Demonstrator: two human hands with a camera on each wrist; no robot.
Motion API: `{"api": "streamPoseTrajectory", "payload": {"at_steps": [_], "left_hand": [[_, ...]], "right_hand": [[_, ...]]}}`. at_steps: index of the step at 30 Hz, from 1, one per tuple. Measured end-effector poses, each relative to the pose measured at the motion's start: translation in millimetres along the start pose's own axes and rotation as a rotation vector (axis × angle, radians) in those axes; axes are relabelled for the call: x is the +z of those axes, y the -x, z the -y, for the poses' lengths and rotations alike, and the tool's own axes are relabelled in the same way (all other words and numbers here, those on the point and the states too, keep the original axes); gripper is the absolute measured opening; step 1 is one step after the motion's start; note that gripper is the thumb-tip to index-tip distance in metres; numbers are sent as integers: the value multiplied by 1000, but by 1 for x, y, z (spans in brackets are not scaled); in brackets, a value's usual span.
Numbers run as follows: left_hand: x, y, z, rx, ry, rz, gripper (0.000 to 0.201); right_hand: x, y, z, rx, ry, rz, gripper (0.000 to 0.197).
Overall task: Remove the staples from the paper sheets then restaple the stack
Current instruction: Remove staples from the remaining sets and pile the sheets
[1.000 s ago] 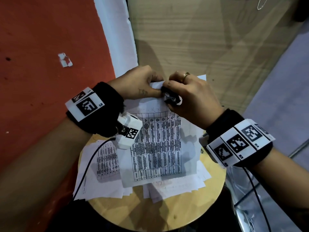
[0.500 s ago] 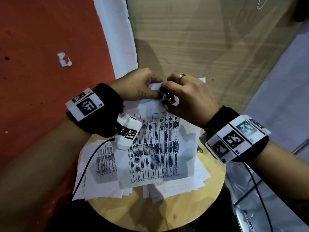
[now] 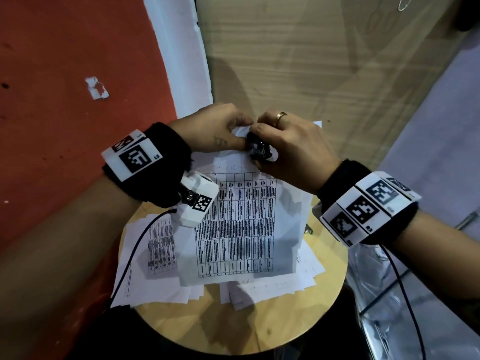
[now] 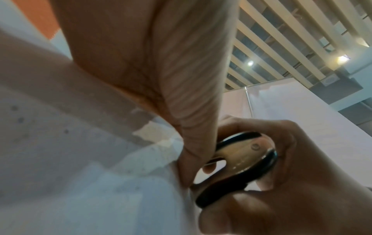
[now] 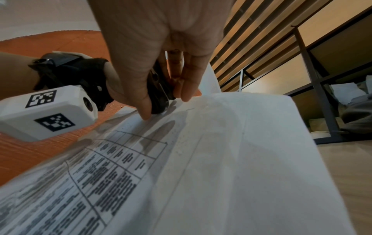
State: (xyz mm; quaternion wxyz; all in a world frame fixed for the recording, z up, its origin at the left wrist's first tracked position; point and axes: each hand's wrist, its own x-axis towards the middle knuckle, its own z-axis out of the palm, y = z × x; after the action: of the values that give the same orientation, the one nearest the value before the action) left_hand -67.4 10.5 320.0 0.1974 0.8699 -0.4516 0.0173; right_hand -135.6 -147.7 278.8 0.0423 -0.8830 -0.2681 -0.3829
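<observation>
Nearest the person, the round wooden stool (image 3: 249,331) carries a messy spread of loose pages (image 3: 153,276), well below the action, so my guess is those sit there out of the way. Above the stool, the stapled sheets (image 3: 241,229) are lifted and hang down with the printed table facing up. Their top corner is at the far side of the stool, and that's where both hands meet. The left hand (image 3: 218,131) pinches that corner between thumb and curled fingers, probably to keep the paper taut and steady. The right hand (image 3: 293,149) is curled round a small black staple remover (image 3: 259,149), thumb and fingers squeezing it from both sides, its tip at the paper right beside the left thumb (image 4: 197,143). I can't make out the staple itself. Both wrists are raised and angled inward toward each other over the stool.
</observation>
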Motion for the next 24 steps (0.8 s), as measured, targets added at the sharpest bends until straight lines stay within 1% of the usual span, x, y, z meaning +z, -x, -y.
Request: {"api": "streamPoseTrajectory", "payload": {"at_steps": [1, 2, 3, 5, 7, 8, 9, 11, 12, 17, 21, 24], "left_hand": [[0, 0, 0, 4, 8, 3, 16], [0, 1, 0, 5, 22, 9, 9], [-1, 2, 0, 11, 41, 15, 10], [-2, 1, -1, 22, 83, 47, 33], [-5, -1, 0, 22, 106, 92, 43], [-6, -1, 1, 26, 100, 116, 43], [-7, -2, 0, 24, 97, 135, 36], [-8, -4, 2, 27, 86, 153, 13], [-7, -5, 4, 24, 77, 148, 7], [-7, -4, 5, 26, 125, 150, 16], [-7, -2, 7, 33, 154, 143, 15], [-8, 1, 10, 51, 266, 140, 16]], "right_hand": [[0, 0, 0, -13, 11, 4, 26], [0, -1, 0, -31, 23, 7, 24], [-1, -1, 0, -54, 33, 8, 22], [-1, -1, -1, -103, 45, 11, 20], [-1, -1, -3, -136, 57, 13, 21], [0, -1, -4, -145, 54, 14, 22], [0, -1, -5, -153, 48, 16, 22], [0, -2, -7, -170, 56, 17, 21], [0, -2, -8, -179, 65, 18, 21], [0, 1, -8, -176, 52, 0, 13], [-1, 3, -7, -104, -18, -48, 15], [0, 7, -7, -26, -34, -106, 19]]}}
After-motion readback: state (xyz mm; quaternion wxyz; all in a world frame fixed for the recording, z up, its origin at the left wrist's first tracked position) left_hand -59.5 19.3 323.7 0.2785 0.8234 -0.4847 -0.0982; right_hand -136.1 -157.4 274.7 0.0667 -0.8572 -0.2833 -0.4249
